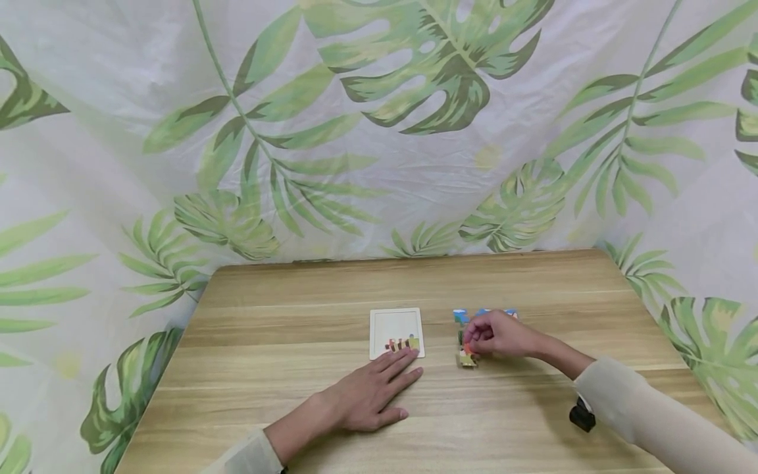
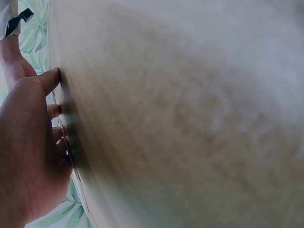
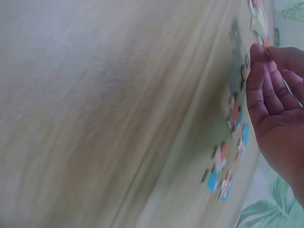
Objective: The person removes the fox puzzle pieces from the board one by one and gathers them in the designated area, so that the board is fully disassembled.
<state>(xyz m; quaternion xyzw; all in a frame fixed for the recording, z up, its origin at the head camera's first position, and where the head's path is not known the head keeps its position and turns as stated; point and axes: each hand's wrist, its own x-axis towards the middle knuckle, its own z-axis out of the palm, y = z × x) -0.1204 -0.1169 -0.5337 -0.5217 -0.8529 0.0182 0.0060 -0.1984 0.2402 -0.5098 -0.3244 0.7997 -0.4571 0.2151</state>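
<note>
A white puzzle tray point(image 1: 380, 322) lies on the table, with several joined jigsaw pieces point(image 1: 408, 343) along its lower right. My left hand point(image 1: 373, 394) lies palm down with fairly straight fingers, its fingertips at the tray's lower edge and partly over the pieces. In the left wrist view, that hand point(image 2: 35, 142) is seen edge-on against the tabletop. To the right of the tray, my right hand point(image 1: 502, 334) pinches a jigsaw piece point(image 1: 468, 359). The right wrist view shows this piece point(image 3: 260, 29) between thumb and fingertips, raised off the table.
Loose jigsaw pieces point(image 1: 460, 316) lie around and behind the right hand, partly hidden by it; several point(image 3: 218, 159) show in the right wrist view. The wooden table point(image 1: 284, 309) meets a leaf-print cloth point(image 1: 331, 164) at its back and sides.
</note>
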